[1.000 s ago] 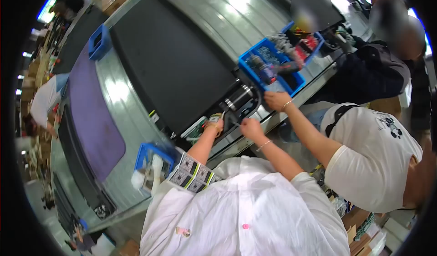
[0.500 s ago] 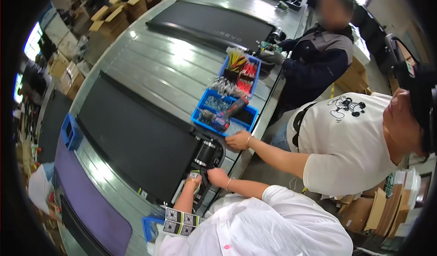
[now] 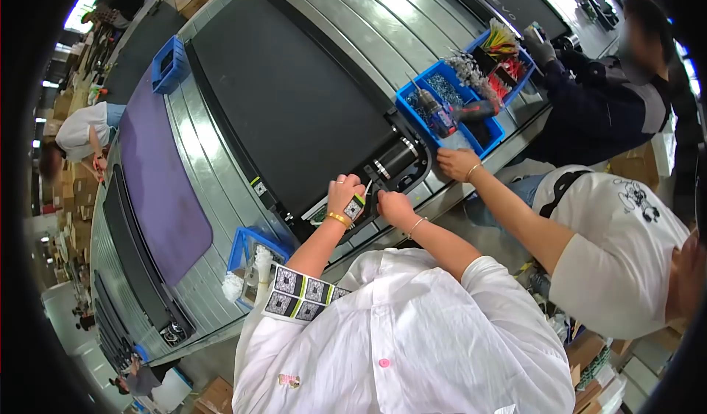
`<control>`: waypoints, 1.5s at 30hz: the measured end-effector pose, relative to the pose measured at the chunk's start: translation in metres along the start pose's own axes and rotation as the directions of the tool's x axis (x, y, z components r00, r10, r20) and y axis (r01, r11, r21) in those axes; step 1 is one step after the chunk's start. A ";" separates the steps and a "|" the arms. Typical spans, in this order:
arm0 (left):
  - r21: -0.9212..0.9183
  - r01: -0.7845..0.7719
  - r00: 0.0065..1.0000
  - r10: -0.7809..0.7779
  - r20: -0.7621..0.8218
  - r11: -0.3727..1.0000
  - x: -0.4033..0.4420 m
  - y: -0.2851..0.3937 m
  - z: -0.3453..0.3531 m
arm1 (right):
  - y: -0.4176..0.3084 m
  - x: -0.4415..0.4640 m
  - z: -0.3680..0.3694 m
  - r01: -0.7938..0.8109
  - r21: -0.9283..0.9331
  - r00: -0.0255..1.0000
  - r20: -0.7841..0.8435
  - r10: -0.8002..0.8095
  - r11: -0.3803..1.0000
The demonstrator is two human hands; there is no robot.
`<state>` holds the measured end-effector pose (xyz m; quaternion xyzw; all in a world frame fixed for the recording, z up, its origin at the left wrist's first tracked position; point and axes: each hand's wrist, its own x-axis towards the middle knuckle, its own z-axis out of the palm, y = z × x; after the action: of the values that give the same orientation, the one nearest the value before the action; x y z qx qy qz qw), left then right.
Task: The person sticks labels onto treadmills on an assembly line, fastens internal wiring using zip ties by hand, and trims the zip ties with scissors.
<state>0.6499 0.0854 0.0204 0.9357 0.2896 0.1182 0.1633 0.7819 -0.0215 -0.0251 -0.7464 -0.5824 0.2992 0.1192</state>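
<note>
My left hand point(image 3: 346, 197) is at the near end of a black treadmill-like deck point(image 3: 287, 97), beside a silver-and-black motor point(image 3: 395, 158). Its fingers are curled over white wires point(image 3: 368, 187), and a code label point(image 3: 355, 207) lies on the back of the hand. Just to its right, my right hand point(image 3: 396, 208) is closed at the frame's edge; what its fingers hold is too small to make out. A green circuit board point(image 3: 318, 212) shows partly beside my left wrist. More code labels point(image 3: 302, 294) are stuck on my left sleeve.
Blue bins point(image 3: 479, 138) hold screws, wires and a power drill point(image 3: 440, 118). A co-worker's hand point(image 3: 458, 163) touches their near edge. Another blue bin point(image 3: 239, 255) with white parts stands at left. A purple mat point(image 3: 162, 186) lies beyond it. Another person point(image 3: 611, 104) works at far right.
The camera view has swung right and back. My left hand has lifted slightly and its fingers now lie over the wires. The co-worker's hand stays by the bins.
</note>
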 end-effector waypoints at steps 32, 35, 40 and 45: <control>-0.492 0.406 0.857 -0.135 0.497 0.770 -0.011 -0.036 0.044 | 0.001 -0.012 -0.002 -0.178 0.648 0.947 -0.093 0.308 0.741; -0.473 0.399 0.859 -0.139 0.493 0.786 -0.011 -0.036 0.046 | 0.003 -0.012 -0.004 -0.188 0.668 0.951 -0.059 0.304 0.720; -0.499 0.454 0.842 -0.171 0.512 0.738 -0.011 -0.034 0.039 | 0.008 -0.011 -0.003 -0.193 0.701 0.960 -0.009 0.279 0.687; -0.416 0.355 0.808 -0.051 0.587 0.838 -0.007 -0.030 0.051 | 0.014 -0.010 -0.005 -0.123 0.648 0.982 -0.031 0.187 0.752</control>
<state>0.6447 0.0928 -0.0386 0.8143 0.2903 -0.1045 0.4917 0.7943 -0.0339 -0.0251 -0.7191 -0.3747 0.4539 0.3693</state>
